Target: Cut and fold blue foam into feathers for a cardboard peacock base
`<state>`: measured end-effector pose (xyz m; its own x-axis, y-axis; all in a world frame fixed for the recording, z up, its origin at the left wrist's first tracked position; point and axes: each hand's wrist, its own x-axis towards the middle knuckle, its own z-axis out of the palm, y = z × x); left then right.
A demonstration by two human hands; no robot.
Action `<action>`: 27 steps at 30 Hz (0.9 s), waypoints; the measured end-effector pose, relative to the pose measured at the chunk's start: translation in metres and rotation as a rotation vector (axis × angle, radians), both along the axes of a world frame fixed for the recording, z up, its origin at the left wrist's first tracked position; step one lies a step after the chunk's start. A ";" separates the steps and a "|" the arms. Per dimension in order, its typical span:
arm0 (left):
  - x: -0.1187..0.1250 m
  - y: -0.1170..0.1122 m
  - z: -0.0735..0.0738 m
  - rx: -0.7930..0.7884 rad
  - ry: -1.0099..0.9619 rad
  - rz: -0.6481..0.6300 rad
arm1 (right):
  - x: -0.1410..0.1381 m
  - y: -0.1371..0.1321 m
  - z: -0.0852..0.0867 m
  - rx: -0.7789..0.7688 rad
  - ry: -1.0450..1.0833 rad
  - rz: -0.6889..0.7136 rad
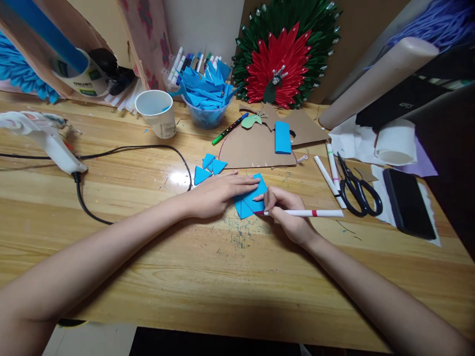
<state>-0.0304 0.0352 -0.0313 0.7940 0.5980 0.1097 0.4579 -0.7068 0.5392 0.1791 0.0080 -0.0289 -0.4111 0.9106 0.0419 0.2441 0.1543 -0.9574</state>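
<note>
Under the fingers of my left hand (218,194), which lies flat and outstretched, a folded blue paper (245,207) is pressed to the table. My right hand (287,210) pinches a white marker with a red band (322,213), its tip on the paper's lower right part. Dark lines cross the paper near that tip. Just beyond my left hand lie several small blue triangular pieces (202,174). A brown cardboard shape (248,146) with a folded blue piece (282,137) on it lies further back.
Black scissors (358,190), loose markers (328,180) and a phone (408,202) lie on the right. At the back stand a paper cup (158,116) and a tub of blue scraps (208,111). A glue gun (48,141) with its black cord (129,147) occupies the left.
</note>
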 end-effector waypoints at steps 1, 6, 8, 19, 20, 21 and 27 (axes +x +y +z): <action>0.000 0.000 0.000 -0.002 0.000 0.001 | 0.001 0.000 -0.001 -0.016 0.042 -0.005; -0.001 0.000 -0.002 -0.016 -0.025 0.007 | 0.005 0.005 -0.003 -0.062 0.267 -0.066; -0.002 0.000 -0.001 -0.021 -0.031 0.006 | 0.005 0.008 -0.001 -0.056 0.193 -0.085; 0.000 0.000 0.002 -0.013 -0.040 -0.001 | 0.000 0.008 0.002 0.135 -0.160 -0.186; 0.000 0.000 0.002 -0.016 -0.040 0.000 | 0.000 0.008 0.002 0.150 -0.181 -0.183; 0.000 0.000 0.002 -0.018 -0.041 0.001 | 0.000 0.008 0.002 0.158 -0.195 -0.178; 0.000 0.000 0.001 -0.014 -0.040 0.000 | 0.000 0.007 0.001 0.173 -0.223 -0.159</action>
<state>-0.0305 0.0348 -0.0307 0.7892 0.5995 0.1331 0.4356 -0.6993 0.5668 0.1795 0.0151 -0.0282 -0.2806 0.9514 0.1270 0.4793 0.2535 -0.8403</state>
